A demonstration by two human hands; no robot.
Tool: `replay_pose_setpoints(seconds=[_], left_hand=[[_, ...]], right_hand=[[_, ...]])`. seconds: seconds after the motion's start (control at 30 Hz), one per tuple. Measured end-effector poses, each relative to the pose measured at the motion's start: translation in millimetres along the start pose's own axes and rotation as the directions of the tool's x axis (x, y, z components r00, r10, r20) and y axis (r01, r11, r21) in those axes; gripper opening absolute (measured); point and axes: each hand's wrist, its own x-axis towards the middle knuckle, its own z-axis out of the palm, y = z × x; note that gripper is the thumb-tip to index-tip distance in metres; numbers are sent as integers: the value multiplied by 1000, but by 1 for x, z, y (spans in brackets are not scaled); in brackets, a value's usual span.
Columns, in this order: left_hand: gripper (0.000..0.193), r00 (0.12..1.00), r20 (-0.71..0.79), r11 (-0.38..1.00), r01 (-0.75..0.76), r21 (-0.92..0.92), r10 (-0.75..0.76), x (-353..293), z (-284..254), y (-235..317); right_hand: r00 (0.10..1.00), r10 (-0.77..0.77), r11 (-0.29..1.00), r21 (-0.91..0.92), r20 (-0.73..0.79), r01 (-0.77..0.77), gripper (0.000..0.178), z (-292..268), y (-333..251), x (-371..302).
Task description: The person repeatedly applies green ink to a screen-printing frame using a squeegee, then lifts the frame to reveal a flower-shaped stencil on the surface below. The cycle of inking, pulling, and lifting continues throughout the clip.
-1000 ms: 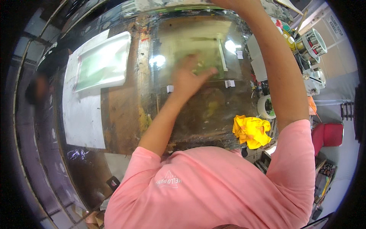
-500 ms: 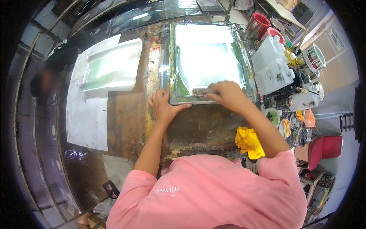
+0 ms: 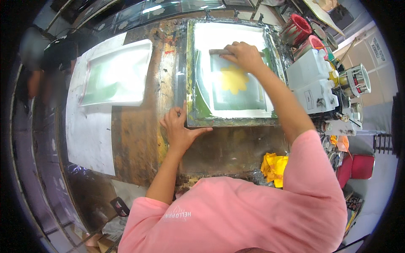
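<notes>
A metal-framed printing screen (image 3: 190, 84) lies flat on the stained worktable (image 3: 139, 139). Its mesh shows a yellow flower shape (image 3: 234, 80) inside a green-edged panel. My right hand (image 3: 244, 55) grips a squeegee (image 3: 220, 52) at the far end of the mesh, above the flower. My left hand (image 3: 179, 128) lies flat on the table with its fingers against the near left corner of the frame.
A white sheet with a pale green panel (image 3: 116, 76) lies on white paper at the left. A yellow rag (image 3: 274, 168) sits at the table's near right edge. White jugs (image 3: 314, 80), red tubs (image 3: 297, 29) and cans crowd the right. A blurred person (image 3: 40, 63) stands at far left.
The screen frame came down flat onto the table. My right hand moved with the squeegee from the near edge of the mesh to its far end. My left hand stayed by the near left corner.
</notes>
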Motion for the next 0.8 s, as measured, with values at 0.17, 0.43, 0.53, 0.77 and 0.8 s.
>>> replay_pose_setpoints(seconds=[0.17,0.43,0.53,0.77,0.8], left_hand=[[127,1000,4,988,25,-156,-24,0,3,-1],[124,995,-78,994,-63,-91,55,-3,5,-2],[121,1000,-27,994,3,-112,-6,-5,3,-1],[109,989,30,884,143,-444,-145,7,-14,22],[109,988,-66,787,70,-613,-139,15,-18,30]], right_hand=[[980,0,998,58,201,-12,49,-12,38,48],[998,53,999,-10,20,-53,43,-2,-14,-32],[992,40,993,-112,120,-27,43,-36,-72,-92],[997,70,997,11,41,-70,35,-116,-143,-150],[998,54,998,15,-37,-53,32,-126,-144,-146]])
